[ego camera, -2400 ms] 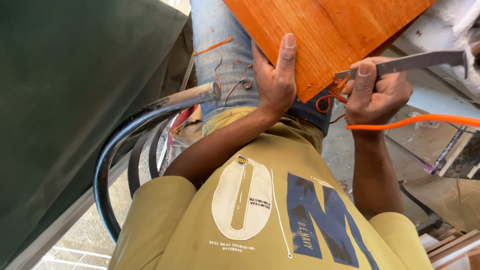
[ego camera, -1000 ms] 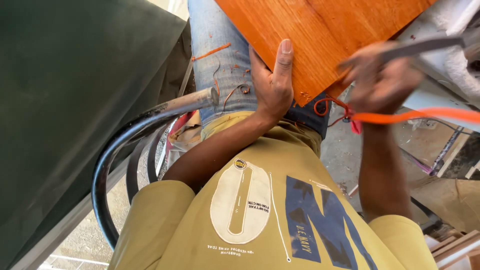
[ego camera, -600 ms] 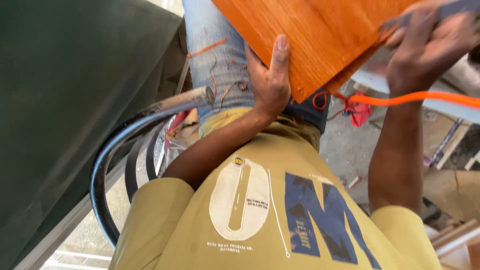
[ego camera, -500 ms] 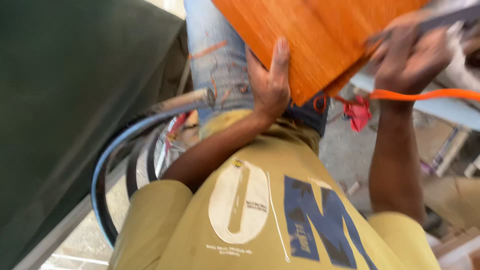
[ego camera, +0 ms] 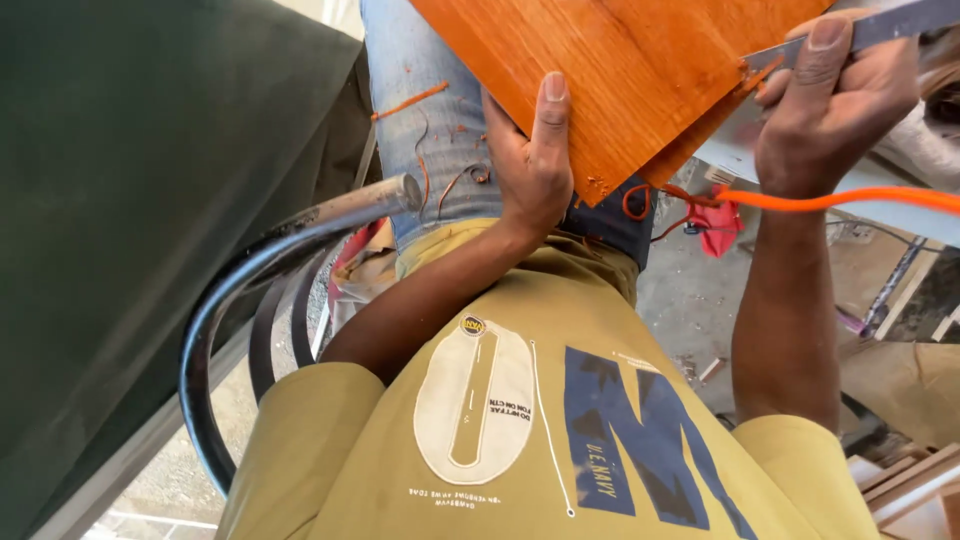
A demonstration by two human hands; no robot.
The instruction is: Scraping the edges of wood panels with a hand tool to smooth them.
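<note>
Returned from its upswing, my right hand (ego camera: 835, 110) clenches the flat grey metal blade (ego camera: 870, 28) against the orange-stained wooden board's (ego camera: 620, 70) right edge, while my left hand (ego camera: 530, 165) grips the near corner.

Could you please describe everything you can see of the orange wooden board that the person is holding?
The flat orange-brown wooden board shows straight grain lines and a smooth, glossy face. It lies tilted across the person's lap, its corner pointing toward the body; its far part runs out of view. The left hand grips its near edge, thumb on top. The right hand presses a flat grey metal blade against its right edge, where thin orange strips peel off.
</note>
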